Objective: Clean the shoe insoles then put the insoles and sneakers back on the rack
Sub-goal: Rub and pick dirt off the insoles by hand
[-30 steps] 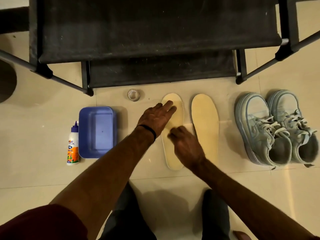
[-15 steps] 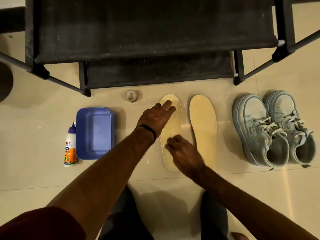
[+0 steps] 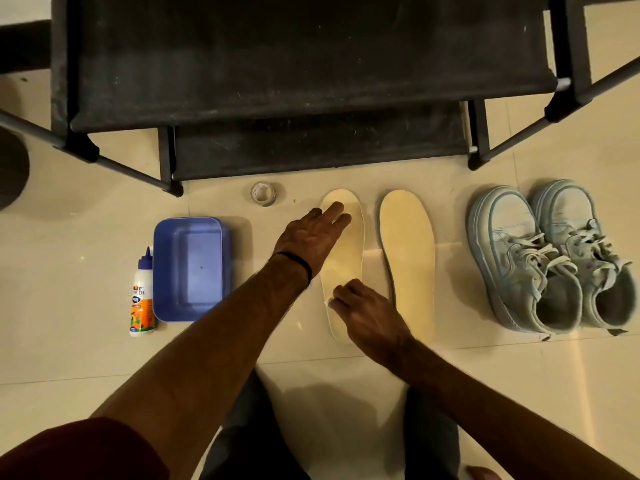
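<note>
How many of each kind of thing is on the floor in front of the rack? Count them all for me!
Insoles: 2, left insole and right insole
Sneakers: 2, left sneaker and right sneaker
Blue tubs: 1, blue tub
Glue bottles: 1, glue bottle
Tape rolls: 1, tape roll
Total: 7

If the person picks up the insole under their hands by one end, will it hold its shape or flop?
The left insole looks thin and flat, so it would probably bend and droop. It likely weighs little, and the left hand pressing its toe end suggests it slides easily on the glossy floor tiles while the right hand wipes.
</note>
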